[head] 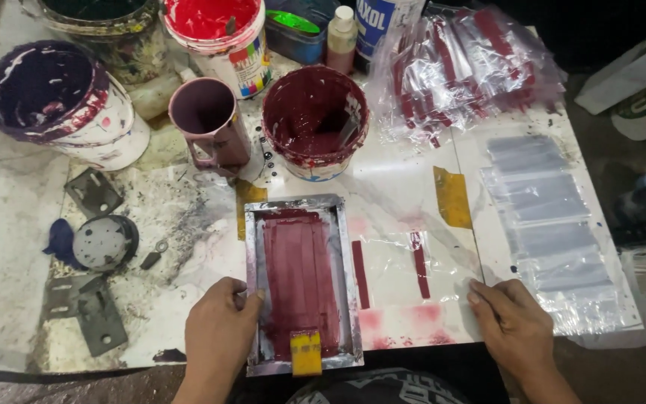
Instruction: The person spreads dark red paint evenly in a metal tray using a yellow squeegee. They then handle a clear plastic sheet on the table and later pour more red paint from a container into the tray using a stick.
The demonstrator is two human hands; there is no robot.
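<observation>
A small metal-framed printing screen (345,247) covered in dark red ink lies on the table in front of me. A yellow-handled squeegee (306,352) rests at its near end. My left hand (218,329) presses on the screen's left frame edge. Right of the screen lies a clear plastic bag (394,262) with two printed red stripes. My right hand (510,322) rests flat on the table at the bag's right corner, fingers touching it.
A bucket of dark red ink (314,120), a mauve mug (209,123), a purple-stained bucket (54,101) and a red paint tub (218,34) stand at the back. Printed bags (465,67) pile at back right; blank clear bags (555,224) lie right. Metal brackets (87,314) sit left.
</observation>
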